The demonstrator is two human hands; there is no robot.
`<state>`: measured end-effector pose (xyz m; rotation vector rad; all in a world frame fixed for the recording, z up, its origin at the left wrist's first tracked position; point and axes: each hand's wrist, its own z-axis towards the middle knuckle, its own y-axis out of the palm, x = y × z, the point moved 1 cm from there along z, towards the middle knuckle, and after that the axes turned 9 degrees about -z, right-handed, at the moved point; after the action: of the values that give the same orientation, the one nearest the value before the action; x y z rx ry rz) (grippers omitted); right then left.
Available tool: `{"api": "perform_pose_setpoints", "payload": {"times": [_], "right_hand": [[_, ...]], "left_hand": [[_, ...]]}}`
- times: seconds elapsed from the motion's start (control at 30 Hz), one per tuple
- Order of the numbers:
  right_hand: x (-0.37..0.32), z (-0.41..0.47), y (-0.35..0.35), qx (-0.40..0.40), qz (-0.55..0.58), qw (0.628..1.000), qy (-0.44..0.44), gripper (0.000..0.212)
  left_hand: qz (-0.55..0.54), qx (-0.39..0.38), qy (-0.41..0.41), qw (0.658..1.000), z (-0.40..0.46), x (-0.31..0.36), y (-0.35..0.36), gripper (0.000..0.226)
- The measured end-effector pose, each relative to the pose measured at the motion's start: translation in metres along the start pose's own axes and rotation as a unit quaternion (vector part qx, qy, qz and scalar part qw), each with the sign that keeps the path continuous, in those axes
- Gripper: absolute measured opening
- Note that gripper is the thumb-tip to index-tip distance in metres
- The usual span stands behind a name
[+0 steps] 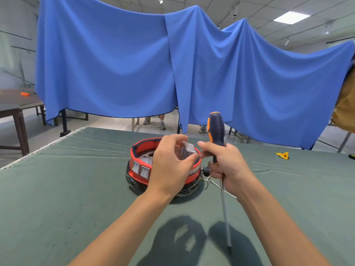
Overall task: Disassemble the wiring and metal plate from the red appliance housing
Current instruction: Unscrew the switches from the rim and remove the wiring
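Head view: left hand sits over the red housing, fingers curled w/ thumb and fingertips pinching a small grey metal piece held just above the rim; can't tell if it's the plate itself or a bracket, it's partly hidden by the fingers. Right hand is wrapped round a screwdriver, blue/orange handle pointing up, long shaft running down toward the camera, tip near the counter at the front; its index finger and thumb reach over toward the same grey piece, so both hands seem to be on it. Housing stands mid-counter, a round red ring on a dark base, two pale switch-like panels on the near-left wall. Inside, only a bit of a pale disc w/ holes shows at the left; the rest is behind the left hand, so contents can't be fully read. Thin wires and a small dark fitting trail out at the housing's right side, onto the cloth. Progress, as a judgement: partway, one metal part looks lifted free or nearly, wiring seems attached yet, so the wiring and maybe more of the inside are left. Farther out: a yellow bit lies well apart at the right, blue drape hangs behind.
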<state>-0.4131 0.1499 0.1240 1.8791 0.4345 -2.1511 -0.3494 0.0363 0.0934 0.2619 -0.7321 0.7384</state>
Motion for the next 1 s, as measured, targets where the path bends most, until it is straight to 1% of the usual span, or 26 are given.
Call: {"api": "perform_pose_setpoints", "payload": {"times": [0.07,0.1,0.17,0.23,0.3,0.37,0.4,0.47,0.5,0.53,0.6,0.67,0.7,0.73,0.77,0.8,0.83,0.9,1.0], "right_hand": [[-0.003,0.003,-0.004,-0.026,-0.053,0.998,0.006,0.017],[-0.002,0.005,-0.007,-0.034,-0.075,0.997,0.011,0.017],[0.004,0.009,-0.011,-0.054,-0.111,0.992,0.03,0.016],[0.012,0.013,-0.014,-0.089,-0.115,0.987,0.063,0.015],[0.019,0.019,-0.018,-0.109,-0.099,0.986,0.083,0.017],[0.025,0.027,-0.023,-0.089,-0.116,0.986,0.078,0.013],[0.029,0.031,-0.028,-0.062,-0.141,0.986,0.071,0.014],[0.037,0.039,-0.04,0.022,-0.238,0.97,0.051,0.018],[0.042,0.042,-0.048,0.065,-0.299,0.951,0.044,0.021],[0.047,0.045,-0.056,0.099,-0.356,0.928,0.045,0.023],[0.058,0.048,-0.068,0.131,-0.433,0.89,0.064,0.023],[0.067,0.052,-0.073,0.139,-0.457,0.875,0.077,0.023],[0.07,0.053,-0.074,0.142,-0.461,0.872,0.079,0.023],[0.073,0.055,-0.074,0.145,-0.464,0.87,0.08,0.023],[0.075,0.055,-0.073,0.147,-0.465,0.869,0.079,0.022],[0.077,0.055,-0.072,0.15,-0.463,0.87,0.075,0.022],[0.077,0.055,-0.071,0.154,-0.459,0.872,0.07,0.021],[0.074,0.052,-0.068,0.164,-0.455,0.873,0.061,0.019],[0.064,0.046,-0.06,0.181,-0.449,0.874,0.039,0.028]], "left_hand": [[-0.035,0.017,-0.03,0.999,0.005,-0.003,0.007,0.036],[-0.053,0.01,-0.041,0.998,0.006,-0.006,0.01,0.034],[-0.073,-0.025,-0.038,0.996,0.004,-0.011,0.017,0.029],[-0.089,-0.051,-0.028,0.994,0.002,-0.015,0.02,0.027],[-0.077,-0.078,-0.025,0.994,0.001,-0.02,0.02,0.027],[-0.027,-0.102,-0.023,0.994,0.004,-0.025,0.017,0.029],[0.0,-0.106,-0.023,0.994,0.006,-0.027,0.015,0.031],[0.071,-0.103,-0.026,0.992,0.011,-0.031,0.007,0.032],[0.121,-0.114,-0.033,0.986,0.014,-0.033,0.002,0.03],[0.173,-0.139,-0.048,0.974,0.017,-0.035,-0.003,0.028],[0.251,-0.225,-0.109,0.935,0.023,-0.039,-0.015,0.028],[0.299,-0.32,-0.177,0.881,0.026,-0.039,-0.027,0.029],[0.328,-0.352,-0.193,0.855,0.027,-0.04,-0.031,0.03],[0.362,-0.37,-0.19,0.834,0.026,-0.04,-0.035,0.03],[0.397,-0.374,-0.172,0.821,0.026,-0.041,-0.038,0.031],[0.423,-0.367,-0.15,0.815,0.026,-0.042,-0.041,0.031],[0.434,-0.353,-0.133,0.818,0.026,-0.043,-0.042,0.03],[0.422,-0.318,-0.115,0.842,0.025,-0.044,-0.044,0.027],[0.388,-0.256,-0.09,0.881,0.018,-0.048,-0.039,0.022]]}}
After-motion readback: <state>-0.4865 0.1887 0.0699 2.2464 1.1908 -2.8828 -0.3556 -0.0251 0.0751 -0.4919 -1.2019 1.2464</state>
